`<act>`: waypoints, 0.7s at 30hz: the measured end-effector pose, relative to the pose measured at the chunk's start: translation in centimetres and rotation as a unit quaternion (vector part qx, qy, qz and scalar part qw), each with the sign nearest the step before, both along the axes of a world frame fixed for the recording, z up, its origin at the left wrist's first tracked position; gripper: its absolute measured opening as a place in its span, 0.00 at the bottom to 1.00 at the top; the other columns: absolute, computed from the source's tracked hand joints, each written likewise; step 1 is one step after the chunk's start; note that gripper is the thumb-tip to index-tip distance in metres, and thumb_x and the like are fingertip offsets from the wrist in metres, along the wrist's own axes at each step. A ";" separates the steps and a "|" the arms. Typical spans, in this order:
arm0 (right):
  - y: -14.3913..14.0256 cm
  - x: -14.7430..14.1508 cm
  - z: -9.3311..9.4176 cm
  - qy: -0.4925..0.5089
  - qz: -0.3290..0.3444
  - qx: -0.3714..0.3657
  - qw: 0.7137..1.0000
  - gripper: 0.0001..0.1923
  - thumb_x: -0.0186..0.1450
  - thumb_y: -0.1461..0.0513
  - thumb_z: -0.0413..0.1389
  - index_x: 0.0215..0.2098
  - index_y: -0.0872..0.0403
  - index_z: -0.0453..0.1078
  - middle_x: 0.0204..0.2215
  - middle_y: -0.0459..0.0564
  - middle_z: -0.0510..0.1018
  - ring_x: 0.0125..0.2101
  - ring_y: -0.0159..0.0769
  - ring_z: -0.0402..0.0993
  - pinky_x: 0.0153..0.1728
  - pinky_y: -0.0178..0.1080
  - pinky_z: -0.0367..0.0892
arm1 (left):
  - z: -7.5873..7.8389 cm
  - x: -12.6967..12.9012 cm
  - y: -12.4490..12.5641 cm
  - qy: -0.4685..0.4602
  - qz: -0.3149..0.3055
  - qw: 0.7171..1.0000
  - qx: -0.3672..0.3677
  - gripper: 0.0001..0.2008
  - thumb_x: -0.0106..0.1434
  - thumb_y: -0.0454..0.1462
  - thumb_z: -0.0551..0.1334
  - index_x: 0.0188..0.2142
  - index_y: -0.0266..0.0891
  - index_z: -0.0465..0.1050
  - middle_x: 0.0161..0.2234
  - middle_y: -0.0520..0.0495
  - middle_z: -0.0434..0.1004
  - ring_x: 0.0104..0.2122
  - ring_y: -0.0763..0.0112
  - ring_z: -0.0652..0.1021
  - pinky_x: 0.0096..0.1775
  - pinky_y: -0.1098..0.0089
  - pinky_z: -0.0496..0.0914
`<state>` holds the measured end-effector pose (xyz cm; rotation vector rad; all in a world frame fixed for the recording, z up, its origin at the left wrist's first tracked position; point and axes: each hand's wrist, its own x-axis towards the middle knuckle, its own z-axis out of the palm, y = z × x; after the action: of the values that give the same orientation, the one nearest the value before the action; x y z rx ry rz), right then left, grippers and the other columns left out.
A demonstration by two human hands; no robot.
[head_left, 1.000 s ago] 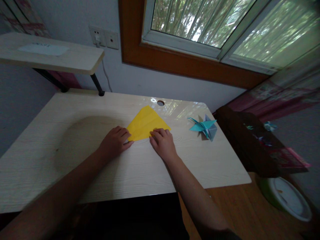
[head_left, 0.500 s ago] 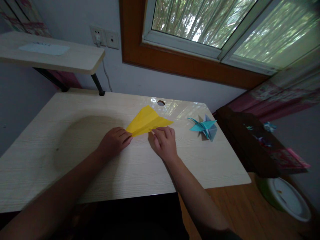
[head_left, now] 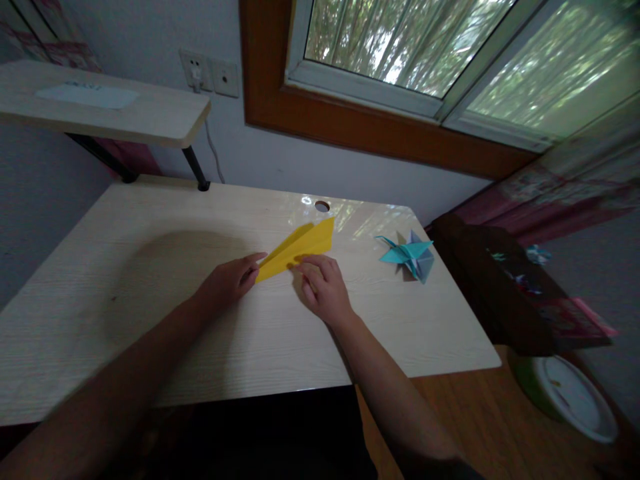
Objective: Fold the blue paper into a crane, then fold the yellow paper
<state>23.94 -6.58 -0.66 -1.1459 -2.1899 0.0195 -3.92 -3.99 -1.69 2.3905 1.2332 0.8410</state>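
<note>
A yellow folded paper (head_left: 305, 245), long and pointed like a paper plane, lies between my hands over the desk. Its narrow end points left toward me, and its wide end faces the window. My left hand (head_left: 233, 280) pinches the narrow tip between thumb and fingers. With bent fingers, my right hand (head_left: 324, 285) holds the lower edge near the middle; the fingertips partly cover the paper there. To the right rests a blue folded paper crane (head_left: 407, 255), apart from both hands.
The pale wooden desk (head_left: 170, 340) has a round cable hole (head_left: 322, 207) near its back edge. A raised shelf (head_left: 150, 123) with a white sheet (head_left: 87, 96) stands at back left. Beyond the desk's right side are a dark cabinet (head_left: 480, 293) and a white-lidded bin (head_left: 575, 397).
The yellow paper has turned and tilted, so its wide end now shows a raised fold and points further right. My left fingers have shifted at the tip; the crane stays put.
</note>
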 end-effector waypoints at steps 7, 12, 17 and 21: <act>0.6 -0.5 -0.8 -0.072 0.053 -0.040 0.995 0.22 0.72 0.63 0.53 0.63 0.48 0.69 0.63 0.51 0.72 0.67 0.45 0.61 0.67 0.55 0.59 | -0.2 0.1 0.4 -0.001 -0.041 0.999 0.035 0.17 0.72 0.33 0.53 0.58 0.41 0.69 0.49 0.42 0.75 0.48 0.64 0.78 0.51 0.61 0.75; 0.7 -0.6 -1.1 -0.091 0.045 -0.071 0.992 0.20 0.73 0.60 0.53 0.62 0.47 0.70 0.62 0.50 0.75 0.66 0.45 0.65 0.66 0.56 0.59 | -0.4 0.1 0.8 0.055 -0.039 0.993 0.100 0.15 0.70 0.30 0.56 0.52 0.40 0.75 0.50 0.40 0.75 0.50 0.58 0.74 0.54 0.54 0.72; 0.6 -0.7 -0.7 -0.092 0.034 -0.074 0.992 0.19 0.73 0.59 0.53 0.61 0.48 0.71 0.62 0.50 0.74 0.65 0.45 0.65 0.66 0.56 0.60 | -0.2 0.2 0.8 0.104 -0.058 0.987 0.108 0.13 0.71 0.35 0.58 0.52 0.38 0.77 0.49 0.40 0.78 0.49 0.57 0.75 0.54 0.53 0.71; 0.6 -0.7 -0.6 -0.088 0.033 -0.076 0.993 0.19 0.73 0.60 0.54 0.61 0.47 0.71 0.61 0.51 0.75 0.65 0.45 0.66 0.65 0.56 0.61 | -0.1 0.4 0.5 0.104 -0.053 0.987 0.111 0.16 0.70 0.41 0.62 0.54 0.38 0.76 0.50 0.39 0.79 0.48 0.55 0.75 0.53 0.53 0.71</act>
<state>23.28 -6.02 -1.30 -1.1978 -2.4158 0.1209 -3.56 -3.48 -1.80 2.7549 1.1241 0.7468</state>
